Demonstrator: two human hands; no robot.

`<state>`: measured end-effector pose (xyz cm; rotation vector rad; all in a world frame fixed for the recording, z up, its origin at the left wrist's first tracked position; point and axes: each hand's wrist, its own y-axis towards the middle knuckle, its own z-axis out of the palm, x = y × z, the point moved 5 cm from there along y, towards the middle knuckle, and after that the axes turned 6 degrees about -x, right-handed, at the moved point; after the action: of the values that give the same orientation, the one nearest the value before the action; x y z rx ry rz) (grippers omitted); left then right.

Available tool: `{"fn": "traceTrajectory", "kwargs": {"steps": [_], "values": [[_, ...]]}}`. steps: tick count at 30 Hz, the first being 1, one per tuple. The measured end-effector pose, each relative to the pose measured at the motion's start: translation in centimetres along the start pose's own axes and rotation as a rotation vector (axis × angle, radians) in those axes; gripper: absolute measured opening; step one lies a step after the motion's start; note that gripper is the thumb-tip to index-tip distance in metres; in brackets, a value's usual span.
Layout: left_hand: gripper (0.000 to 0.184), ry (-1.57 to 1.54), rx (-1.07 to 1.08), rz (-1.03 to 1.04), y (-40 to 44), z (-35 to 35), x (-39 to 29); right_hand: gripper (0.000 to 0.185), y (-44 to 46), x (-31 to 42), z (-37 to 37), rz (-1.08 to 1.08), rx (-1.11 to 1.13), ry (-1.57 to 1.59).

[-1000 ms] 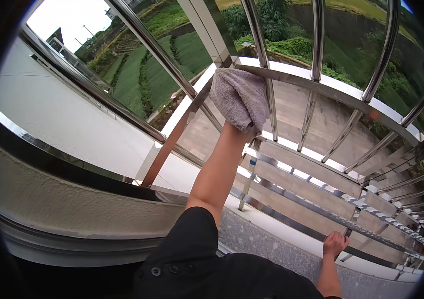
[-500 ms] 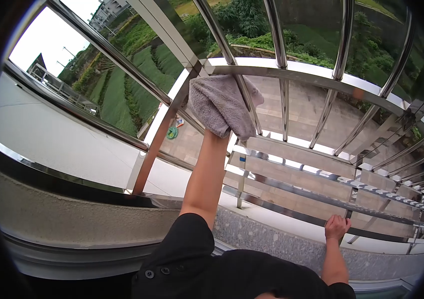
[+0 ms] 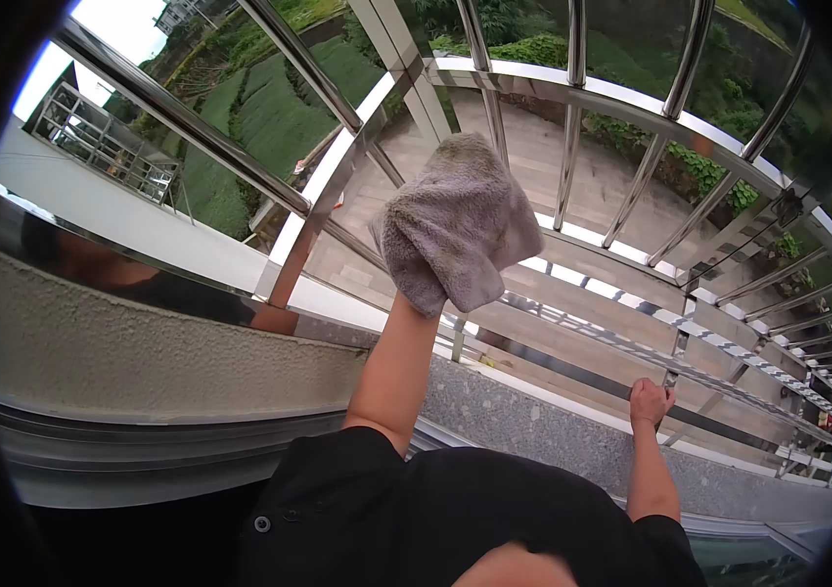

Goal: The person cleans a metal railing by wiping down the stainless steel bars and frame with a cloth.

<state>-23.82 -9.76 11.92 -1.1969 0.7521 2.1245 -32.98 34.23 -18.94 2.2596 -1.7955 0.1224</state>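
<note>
A grey-purple cloth (image 3: 465, 225) is draped over my left hand (image 3: 422, 305), hiding its fingers; only the wrist and forearm show below it. The hand holds the cloth up in front of the corner post (image 3: 416, 83), near the upright bars of the metal railing (image 3: 572, 88). Whether the cloth touches the metal cannot be made out. Lower right, my right hand (image 3: 650, 402) is closed around a short metal upright (image 3: 680, 342) of the lower rack, its fingers wrapped round it.
A grey stone ledge (image 3: 533, 416) runs below the lower metal rack (image 3: 572, 333). On the left are a textured wall (image 3: 142, 333) and a white wall (image 3: 161, 220). Beyond the railing lie a tiled floor (image 3: 533, 137) far below and green plants (image 3: 259, 108).
The cloth and my left hand have come away from the railing corner, and the cloth spreads wider. My right hand keeps its hold. The view has shifted.
</note>
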Motion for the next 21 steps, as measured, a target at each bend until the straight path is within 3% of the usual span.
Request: {"fn": "traceTrajectory", "kwargs": {"steps": [1,3,4,5,8,9,11,15,18,21], "values": [[0.043,0.032,-0.012,-0.013,-1.1,0.3,-0.4,0.018,0.4,0.0,-0.2,0.051,0.029,0.055],[0.048,-0.257,-0.021,-0.145,-1.7,-0.5,1.3,0.035,1.0,3.9,-1.9,-0.039,-0.116,-0.034],[0.049,-0.332,-0.036,-0.192,-1.9,-0.9,2.2,0.046,1.5,7.3,-3.0,-0.094,-0.066,0.043],[0.047,-0.266,-0.074,-0.216,-2.1,-1.2,3.2,0.043,2.1,10.6,-3.2,-0.22,0.007,0.322],[0.045,-0.14,-0.126,-0.308,-2.6,-1.5,6.2,0.032,0.5,22.2,-5.3,-0.121,0.712,1.154],[0.045,-0.144,-0.089,-0.331,-2.9,-1.6,6.9,0.026,-0.2,25.2,-8.1,-0.048,0.772,1.253],[0.045,-0.203,0.021,-0.357,-4.0,-2.7,7.1,0.021,0.5,27.0,-8.8,-0.077,0.557,1.255],[0.044,-0.376,0.174,-0.298,-4.5,-5.3,5.6,0.018,1.2,27.8,-13.5,0.276,0.514,1.532],[0.044,-0.484,0.186,-0.245,-4.8,-6.4,4.0,0.018,1.4,28.2,-15.6,0.177,0.411,1.521],[0.043,-0.569,0.126,-0.231,-6.0,-6.4,2.9,0.034,0.3,29.1,-14.8,0.141,0.587,1.576]]}}
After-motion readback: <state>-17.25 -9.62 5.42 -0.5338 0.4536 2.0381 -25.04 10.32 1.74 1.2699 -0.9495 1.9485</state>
